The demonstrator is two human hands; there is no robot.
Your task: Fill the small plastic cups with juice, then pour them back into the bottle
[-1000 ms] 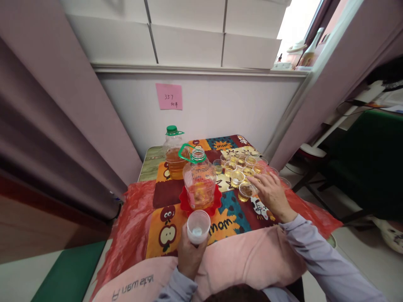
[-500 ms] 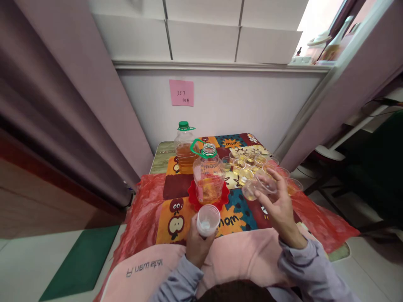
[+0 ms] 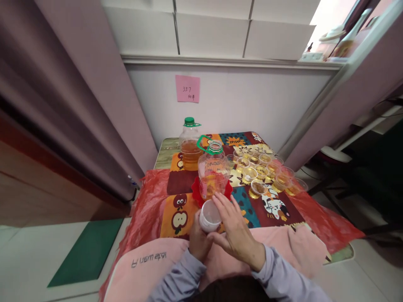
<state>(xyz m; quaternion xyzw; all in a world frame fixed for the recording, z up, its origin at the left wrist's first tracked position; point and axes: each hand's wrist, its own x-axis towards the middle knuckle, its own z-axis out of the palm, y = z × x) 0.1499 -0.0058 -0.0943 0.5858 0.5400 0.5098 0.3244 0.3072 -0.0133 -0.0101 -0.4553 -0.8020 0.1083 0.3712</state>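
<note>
A grey curtain (image 3: 72,96) hangs down the left, beside a pale wall (image 3: 239,100) that carries a pink note (image 3: 187,88). Below them a small table is spread with a bright patchwork cloth (image 3: 277,207), and red plastic sheet (image 3: 147,205) spills over its edges. A pink cushion (image 3: 151,268) lies along the near edge. At the far left of the cloth stands a capped bottle (image 3: 189,142) about half full of amber liquid. Just in front of it an open jug (image 3: 213,174) with a green handle ring sits on a red saucer (image 3: 196,193), also holding amber liquid. To the jug's right a cluster of small clear cups (image 3: 267,172) crowds together, most with yellow liquid in them. Near the cushion, in front of the jug, the left hand (image 3: 198,239) is wrapped around a clear cup (image 3: 210,215), held above the cloth, tilted with its mouth towards the camera; it looks almost empty. The right hand (image 3: 234,230) rests against that cup from the right, fingers spread and loosely curved over its rim and side, gripping nothing on its own.
</note>
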